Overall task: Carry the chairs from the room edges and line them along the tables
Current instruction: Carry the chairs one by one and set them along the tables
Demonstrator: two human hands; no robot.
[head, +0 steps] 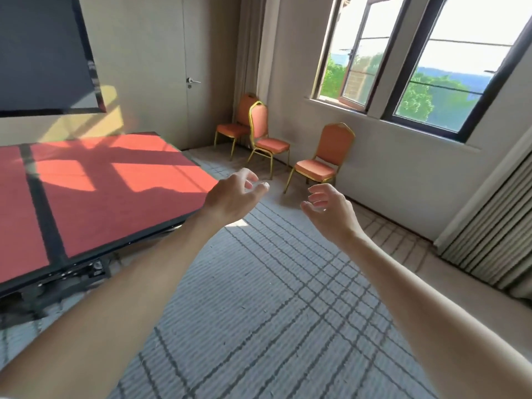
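Left grip (233, 194) and right grip (328, 210) reach forward, fingers loosely spread, empty. The nearest orange banquet chair (322, 159) stands ahead of the right grip, unreached, with the red worktop (115, 182) to the left. This seems the approach; next, grasp its backrest.

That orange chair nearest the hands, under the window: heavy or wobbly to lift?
Probably light for its size: the nearest chair has a thin gold frame and slim padding. Likely rigid, since the frame looks like metal tubing. Lifted by its tall back alone, it may tilt.
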